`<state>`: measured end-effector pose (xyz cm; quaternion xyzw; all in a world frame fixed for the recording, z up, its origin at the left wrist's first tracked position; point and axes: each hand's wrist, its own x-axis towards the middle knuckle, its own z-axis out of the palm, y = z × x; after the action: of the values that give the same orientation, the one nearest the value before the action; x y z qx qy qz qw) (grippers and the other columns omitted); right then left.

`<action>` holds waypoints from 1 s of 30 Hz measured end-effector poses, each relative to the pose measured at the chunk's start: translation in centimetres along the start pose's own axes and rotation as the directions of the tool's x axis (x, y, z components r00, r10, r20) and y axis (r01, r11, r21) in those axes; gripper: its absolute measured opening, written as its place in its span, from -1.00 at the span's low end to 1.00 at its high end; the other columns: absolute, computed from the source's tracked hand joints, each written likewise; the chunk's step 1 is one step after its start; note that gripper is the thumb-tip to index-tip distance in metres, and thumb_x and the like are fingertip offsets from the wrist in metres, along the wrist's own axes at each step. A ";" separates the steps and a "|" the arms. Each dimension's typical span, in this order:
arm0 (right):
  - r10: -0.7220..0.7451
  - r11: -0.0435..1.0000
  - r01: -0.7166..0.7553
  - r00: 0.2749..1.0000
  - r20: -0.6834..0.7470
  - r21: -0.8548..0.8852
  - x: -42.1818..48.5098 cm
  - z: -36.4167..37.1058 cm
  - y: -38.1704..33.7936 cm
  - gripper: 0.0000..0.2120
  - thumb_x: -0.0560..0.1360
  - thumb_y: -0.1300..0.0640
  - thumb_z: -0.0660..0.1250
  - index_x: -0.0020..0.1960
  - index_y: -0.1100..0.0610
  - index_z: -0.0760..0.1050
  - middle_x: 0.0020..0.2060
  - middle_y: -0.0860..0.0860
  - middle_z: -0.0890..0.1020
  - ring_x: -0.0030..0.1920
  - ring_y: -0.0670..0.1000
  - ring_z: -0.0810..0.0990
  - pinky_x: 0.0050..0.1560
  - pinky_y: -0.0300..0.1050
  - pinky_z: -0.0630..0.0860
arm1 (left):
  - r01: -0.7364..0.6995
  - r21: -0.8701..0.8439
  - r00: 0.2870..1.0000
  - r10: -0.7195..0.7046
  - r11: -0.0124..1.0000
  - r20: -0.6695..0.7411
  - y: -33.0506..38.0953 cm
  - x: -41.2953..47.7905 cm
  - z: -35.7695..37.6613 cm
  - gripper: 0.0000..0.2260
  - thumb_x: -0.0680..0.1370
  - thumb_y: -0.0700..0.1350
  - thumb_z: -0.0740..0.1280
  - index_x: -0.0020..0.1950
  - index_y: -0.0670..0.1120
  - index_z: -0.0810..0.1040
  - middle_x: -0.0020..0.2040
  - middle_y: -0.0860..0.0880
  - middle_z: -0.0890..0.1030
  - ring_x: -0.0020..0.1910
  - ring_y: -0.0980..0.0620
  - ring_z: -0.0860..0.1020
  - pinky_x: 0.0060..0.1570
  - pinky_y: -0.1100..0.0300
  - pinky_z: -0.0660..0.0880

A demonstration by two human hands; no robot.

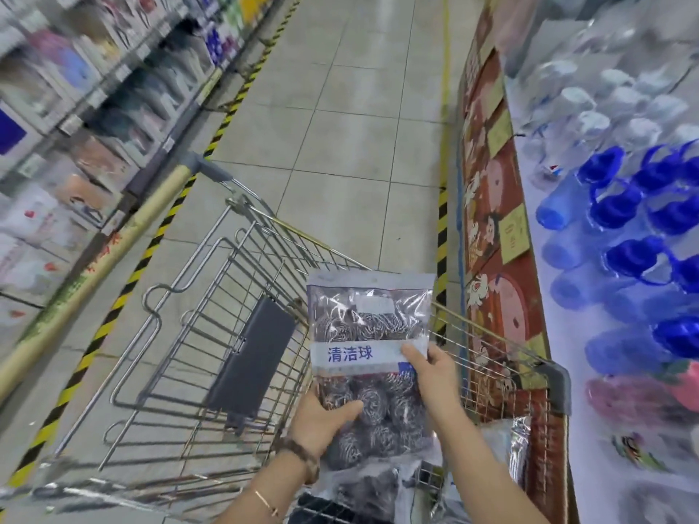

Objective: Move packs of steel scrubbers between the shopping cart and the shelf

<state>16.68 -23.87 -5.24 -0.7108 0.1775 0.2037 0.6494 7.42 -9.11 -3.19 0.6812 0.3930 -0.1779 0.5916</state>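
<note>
A clear pack of steel scrubbers [368,323] with a white label strip stands upright above the shopping cart [212,296]. My left hand [321,421] grips its lower left edge, thumb across the front. My right hand [431,368] pinches its right edge at the label. More packs of scrubbers [367,485] lie in the cart's near end below my hands. The cart's grey child-seat flap [253,357] is folded down.
A shelf [68,119] of blurred packaged goods runs along the left, edged by yellow-black floor tape [125,285]. On the right a display table [624,259] carries clear and blue plastic bottles. The tiled aisle [340,119] stretches ahead between them.
</note>
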 end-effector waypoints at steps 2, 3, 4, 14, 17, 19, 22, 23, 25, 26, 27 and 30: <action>-0.005 0.997 0.007 1.000 0.025 -0.071 0.7 1.2 0.7 -0.90 0.53 0.17 0.32 -0.10 0.19 0.54 -0.30 0.01 0.58 -0.30 -0.04 0.49 -0.45 -0.41 0.35 | 0.119 -0.082 0.991 -0.123 0.990 -0.046 -0.8 0.8 0.0 -0.53 0.31 -0.04 0.53 0.12 -0.14 0.45 -0.04 -0.03 0.58 -0.13 0.13 0.57 -0.23 0.36 0.54; 0.009 0.995 -0.003 0.998 0.055 -0.104 1.3 1.6 1.2 -0.88 0.55 0.13 0.30 -0.09 0.17 0.54 -0.28 0.00 0.59 -0.28 -0.05 0.50 -0.41 -0.40 0.38 | 0.168 -0.080 0.983 -0.173 0.982 -0.058 -1.1 1.3 -0.1 -0.32 0.24 0.04 0.55 0.25 -0.19 0.40 0.10 -0.10 0.56 0.03 0.02 0.55 -0.01 0.22 0.55; 0.033 0.990 -0.020 0.996 0.088 -0.141 1.8 1.9 1.6 -0.86 0.56 0.09 0.27 -0.07 0.14 0.53 -0.25 -0.01 0.59 -0.25 -0.06 0.51 -0.35 -0.37 0.40 | 0.185 -0.084 0.979 -0.191 0.979 -0.076 -1.1 1.5 -0.2 -0.20 0.22 0.07 0.55 0.34 -0.21 0.33 0.21 -0.13 0.50 0.18 -0.06 0.49 0.17 0.09 0.47; 0.202 0.521 0.043 0.964 0.172 -0.852 12.5 0.8 11.4 -0.35 0.43 -0.04 0.44 0.43 0.07 0.28 0.34 0.04 0.44 0.29 0.07 0.45 0.27 -0.05 0.41 | 0.290 -0.172 0.925 -0.322 0.942 -0.202 -6.1 5.9 -2.6 -0.52 0.35 -0.08 0.50 0.16 -0.30 0.50 0.09 -0.24 0.57 0.03 -0.16 0.51 0.11 0.01 0.41; 0.211 0.272 0.204 0.941 0.265 -0.941 15.3 1.3 13.5 -0.29 0.43 -0.03 0.43 0.47 0.10 0.20 0.37 0.13 0.39 0.33 0.16 0.38 0.30 0.01 0.38 | 0.280 -0.150 0.928 -0.307 0.948 -0.212 -7.0 6.7 -2.6 -0.71 0.37 -0.09 0.48 -0.01 -0.19 0.53 -0.09 -0.12 0.60 -0.08 -0.08 0.49 0.02 0.10 0.38; 0.238 0.145 0.239 0.934 0.268 -0.960 16.8 1.6 14.6 -0.22 0.41 -0.07 0.43 0.49 0.10 0.13 0.40 0.14 0.35 0.36 0.17 0.34 0.31 0.03 0.35 | 0.269 -0.163 0.928 -0.301 0.949 -0.219 -7.3 7.1 -2.5 -0.84 0.39 -0.13 0.46 -0.16 -0.08 0.50 -0.25 0.03 0.55 -0.13 -0.05 0.49 -0.07 0.19 0.37; 0.238 -0.006 0.269 0.936 0.260 -0.963 18.1 1.9 16.0 -0.19 0.39 -0.15 0.42 0.47 0.12 0.14 0.39 0.15 0.35 0.39 0.18 0.29 0.35 0.08 0.25 | 0.263 -0.187 0.923 -0.304 0.946 -0.238 -8.1 7.6 -2.6 -0.78 0.39 -0.13 0.46 -0.28 -0.03 0.41 -0.44 0.09 0.50 -0.38 0.10 0.50 -0.41 0.30 0.34; 0.230 -0.033 0.274 0.938 0.259 -0.961 18.2 1.8 16.4 -0.22 0.37 -0.17 0.42 0.43 0.12 0.18 0.33 0.14 0.42 0.36 0.18 0.33 0.35 0.10 0.23 | 0.265 -0.199 0.918 -0.310 0.943 -0.247 -8.4 7.7 -2.6 -0.76 0.39 -0.13 0.45 -0.29 -0.02 0.39 -0.47 0.10 0.49 -0.44 0.17 0.46 -0.44 0.29 0.36; 0.249 -0.075 0.300 0.929 0.273 -0.951 17.8 1.7 17.2 -0.33 0.36 -0.20 0.42 0.32 0.09 0.30 0.18 0.11 0.54 0.23 0.14 0.48 0.31 0.09 0.28 | 0.256 -0.228 0.917 -0.311 0.939 -0.249 -8.8 7.8 -2.5 -0.78 0.39 -0.13 0.45 -0.26 -0.01 0.40 -0.35 0.06 0.51 -0.36 0.16 0.45 -0.27 0.22 0.44; 0.272 -0.080 0.316 0.919 0.284 -0.945 17.5 1.7 17.6 -0.42 0.36 -0.18 0.42 0.25 0.08 0.36 0.11 0.08 0.56 0.15 0.11 0.53 0.26 0.06 0.33 | 0.250 -0.244 0.916 -0.310 0.937 -0.255 -8.8 7.7 -2.3 -0.78 0.39 -0.15 0.44 -0.24 0.00 0.39 -0.30 0.06 0.50 -0.32 0.15 0.44 -0.24 0.21 0.42; 0.289 -0.047 0.314 0.913 0.288 -0.948 17.2 1.7 18.1 -0.52 0.38 -0.13 0.43 0.18 0.07 0.40 0.08 0.06 0.57 0.09 0.09 0.55 0.21 0.02 0.38 | 0.237 -0.263 0.912 -0.308 0.935 -0.271 -8.8 7.7 -2.2 -0.76 0.40 -0.17 0.43 -0.25 0.02 0.37 -0.29 0.06 0.47 -0.31 0.15 0.42 -0.27 0.24 0.37; 0.307 0.179 0.222 0.913 0.269 -0.958 16.0 1.7 18.3 -0.78 0.43 0.10 0.41 0.02 0.07 0.45 0.03 0.04 0.60 -0.02 0.04 0.57 -0.01 -0.11 0.46 | 0.234 -0.287 0.909 -0.314 0.929 -0.276 -8.9 7.3 -2.0 -0.78 0.42 -0.18 0.43 -0.26 -0.03 0.38 -0.30 0.00 0.48 -0.32 0.08 0.43 -0.36 0.24 0.31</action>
<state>20.76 -23.73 -29.29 -0.8942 -0.1132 0.4295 0.0560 4.97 -4.90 -13.80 0.5592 0.5941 -0.0976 0.5700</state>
